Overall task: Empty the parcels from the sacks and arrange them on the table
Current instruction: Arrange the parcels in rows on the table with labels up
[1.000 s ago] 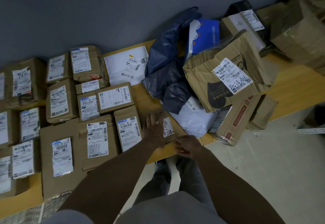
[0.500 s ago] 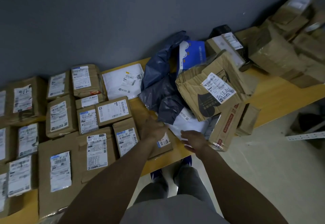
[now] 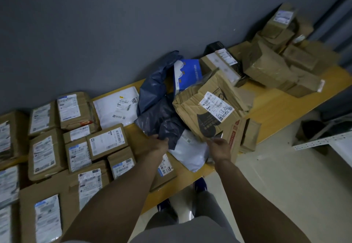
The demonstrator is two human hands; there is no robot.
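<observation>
Head view, looking down on a yellow-topped table (image 3: 276,105) set against a grey wall (image 3: 133,23). The left hand (image 3: 159,145) reaches to the middle of the table, its fingers curled over the near edge of a dark poly mailer (image 3: 158,113), gripping it; the mailer lies crumpled just beyond the hand and runs toward the wall. A white poly mailer (image 3: 190,151) lies under it, between the two hands. The right hand (image 3: 219,147) sits at the near corner of a crushed cardboard box (image 3: 205,109) with a white label; its fingers are curled, but whether they hold the box or the clear film there cannot be told. A red-printed carton (image 3: 234,137) lies just right of this hand, overhanging the table's near edge. Beyond the crushed box leans a blue-and-white box (image 3: 188,71). Left of the hands, brown taped parcels (image 3: 106,139) lie flat in close rows, labels up; a small labelled parcel (image 3: 165,168) lies partly under the left wrist. More brown parcels are heaped at far right (image 3: 272,67).
</observation>
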